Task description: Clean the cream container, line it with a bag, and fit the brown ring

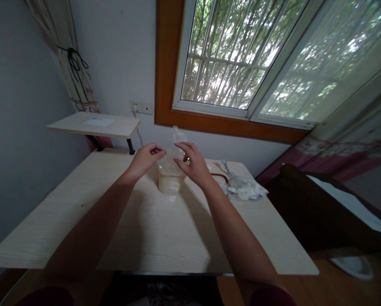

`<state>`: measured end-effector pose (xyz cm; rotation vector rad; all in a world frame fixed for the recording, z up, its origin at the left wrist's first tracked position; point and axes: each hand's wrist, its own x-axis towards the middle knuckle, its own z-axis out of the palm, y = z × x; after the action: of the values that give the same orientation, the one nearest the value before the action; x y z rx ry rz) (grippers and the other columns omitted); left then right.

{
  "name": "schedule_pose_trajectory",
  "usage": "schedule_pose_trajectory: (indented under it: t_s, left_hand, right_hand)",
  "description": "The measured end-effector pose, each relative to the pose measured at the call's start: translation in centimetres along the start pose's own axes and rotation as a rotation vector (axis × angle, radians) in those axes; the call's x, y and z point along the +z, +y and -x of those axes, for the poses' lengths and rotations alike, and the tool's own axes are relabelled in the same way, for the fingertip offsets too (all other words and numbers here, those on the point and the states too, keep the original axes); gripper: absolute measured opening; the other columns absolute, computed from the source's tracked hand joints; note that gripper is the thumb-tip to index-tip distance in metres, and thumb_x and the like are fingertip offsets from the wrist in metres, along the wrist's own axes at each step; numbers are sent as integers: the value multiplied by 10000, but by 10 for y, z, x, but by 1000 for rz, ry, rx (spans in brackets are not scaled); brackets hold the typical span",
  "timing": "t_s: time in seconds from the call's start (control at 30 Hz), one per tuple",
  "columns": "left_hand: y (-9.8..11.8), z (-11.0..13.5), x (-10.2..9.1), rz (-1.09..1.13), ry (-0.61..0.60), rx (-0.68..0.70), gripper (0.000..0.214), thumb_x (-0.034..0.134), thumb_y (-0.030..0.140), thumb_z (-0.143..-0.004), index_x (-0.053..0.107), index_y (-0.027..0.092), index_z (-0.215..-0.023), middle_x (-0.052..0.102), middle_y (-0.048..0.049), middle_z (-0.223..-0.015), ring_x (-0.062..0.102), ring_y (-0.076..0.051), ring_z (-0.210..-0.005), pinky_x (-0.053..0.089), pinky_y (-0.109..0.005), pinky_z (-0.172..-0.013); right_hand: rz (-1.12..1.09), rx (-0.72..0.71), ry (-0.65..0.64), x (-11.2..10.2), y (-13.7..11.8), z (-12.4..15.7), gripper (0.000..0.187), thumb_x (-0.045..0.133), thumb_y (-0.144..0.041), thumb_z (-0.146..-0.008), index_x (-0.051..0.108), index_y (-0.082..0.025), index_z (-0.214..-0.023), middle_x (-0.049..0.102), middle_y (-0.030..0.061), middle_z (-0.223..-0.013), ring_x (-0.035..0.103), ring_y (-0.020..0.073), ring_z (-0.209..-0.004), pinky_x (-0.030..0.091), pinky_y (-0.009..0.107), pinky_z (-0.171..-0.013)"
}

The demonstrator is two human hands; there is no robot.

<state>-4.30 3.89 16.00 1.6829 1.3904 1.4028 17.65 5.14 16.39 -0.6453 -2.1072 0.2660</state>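
Note:
A small cream plastic basket (172, 182) with slotted sides stands near the far part of the pale wood-grain table (165, 231). A clear plastic bag (178, 138) covers its top and rises upright between my hands. My left hand (145, 160) hovers at the bag's left side with curled fingers. My right hand (192, 163) arches over the bag's right side, its fingertips at the film. Whether either hand grips the bag is hard to tell. The hands hide part of the basket's rim.
To the right lie a crumpled white plastic bag (244, 189) and a dark red cord (219, 177). A narrow shelf board (93, 125) stands behind the table's left side. A dark bed frame (314, 204) sits beyond the right edge, below a window.

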Motion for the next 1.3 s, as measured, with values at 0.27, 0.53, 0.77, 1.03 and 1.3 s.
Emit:
schedule_pose_trajectory:
  t_s: [0.27, 0.53, 0.77, 1.03, 1.3]
  left_hand:
    - [-7, -2, -9, 107, 99, -52, 261, 695, 429, -757, 668, 177, -819, 659, -17, -749, 593, -160, -702, 446, -283, -679]
    - [-27, -9, -30, 223, 278, -103, 250, 716, 401, -741, 609, 178, -773, 621, -14, -714, 581, -134, -664, 446, -251, -624]
    - [-37, -12, -41, 9, 281, -61, 290, 722, 339, -750, 625, 185, -975, 634, -55, -922, 599, -153, -738, 520, -304, -692]
    - [6, 11, -48, -553, 98, 622, 254, 620, 275, -906, 665, 271, -1155, 627, -78, -1264, 541, -277, -1248, 362, -533, -1154]
    - [-2, 8, -44, -673, -318, 615, 355, 669, 419, -894, 662, 233, -1196, 694, -73, -1062, 606, -277, -1150, 372, -497, -1153]
  right_hand:
    - [100, 1, 137, 0, 16, 3, 127, 594, -253, -968, 656, -250, -1079, 650, 67, -999, 629, 215, -928, 533, 359, -859]
    - [180, -62, 74, -13, 27, 15, 164, 605, -301, -979, 686, -248, -1112, 654, 74, -963, 612, 239, -959, 503, 388, -881]
    - [209, -122, 48, -17, 26, 21, 138, 608, -321, -987, 721, -255, -1031, 680, 73, -943, 603, 237, -918, 483, 404, -864]
    - [179, -124, 6, -17, 22, 22, 129, 603, -306, -991, 715, -259, -1033, 706, 73, -1028, 624, 232, -978, 466, 417, -909]
    - [187, -107, 1, -21, 24, 28, 135, 588, -292, -989, 711, -262, -1040, 709, 67, -973, 628, 234, -947, 472, 415, -897]
